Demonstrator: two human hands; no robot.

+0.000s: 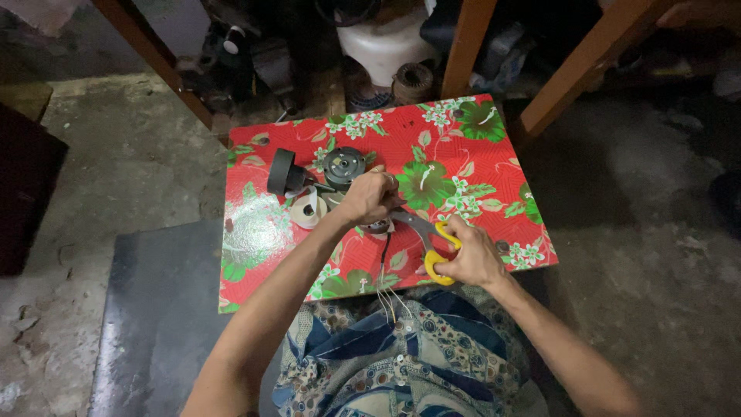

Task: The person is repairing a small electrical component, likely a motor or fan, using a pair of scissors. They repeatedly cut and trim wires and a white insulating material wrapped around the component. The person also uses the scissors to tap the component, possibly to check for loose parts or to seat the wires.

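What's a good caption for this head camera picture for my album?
Right hand works yellow-handled scissors while left hand holds a small part over a flowery red board.

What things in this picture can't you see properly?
- Head view: the round part under the left hand is mostly covered by the fingers.
- Head view: the scissors blade tips vanish beneath that hand; the right hand covers part of the yellow handles.
- Head view: the wires run off the board onto patterned cloth, ends too thin to follow.
- Head view: things behind the board sit in dark shadow.
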